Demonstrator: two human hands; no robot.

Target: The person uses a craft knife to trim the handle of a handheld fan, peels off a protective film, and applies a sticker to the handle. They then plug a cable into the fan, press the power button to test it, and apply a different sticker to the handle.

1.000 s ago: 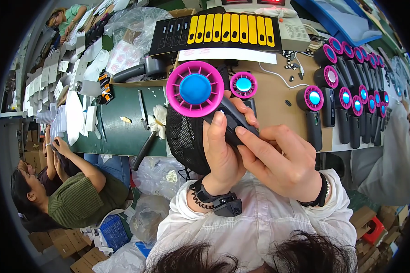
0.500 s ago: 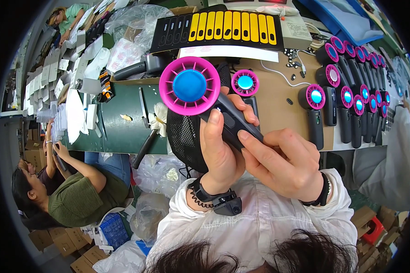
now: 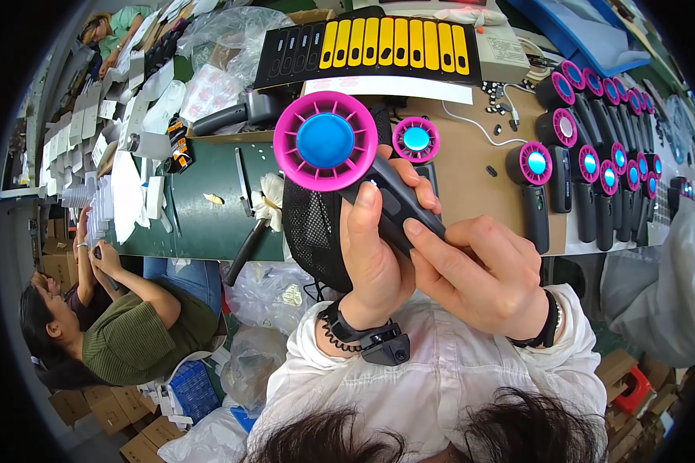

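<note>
A handheld fan (image 3: 400, 202) with a pink spoked ring, a blue centre and a dark grey handle is held up over the table edge, its head tilted to the upper left. My left hand (image 3: 374, 258) wraps the handle from below, thumb lying along its front beside an oval panel. My right hand (image 3: 490, 278) pinches the handle's lower end, with the index fingertip on its front. The fingers behind the handle are partly hidden. Beyond the fan head lies a second pink-ringed fan (image 3: 416, 140), next to a black mesh bag (image 3: 313, 231).
Rows of similar fans (image 3: 608, 181) lie at the right. A sheet of yellow and black stickers (image 3: 394, 46) stands at the back. A knife-like tool (image 3: 245, 251) lies on the green mat (image 3: 201, 224). A co-worker in a green top (image 3: 135, 336) sits at the left.
The fan's head has shifted slightly up and to the right, my hands keeping the same hold. At the far right, a grey sleeve has moved and a small dark item shows above it.
</note>
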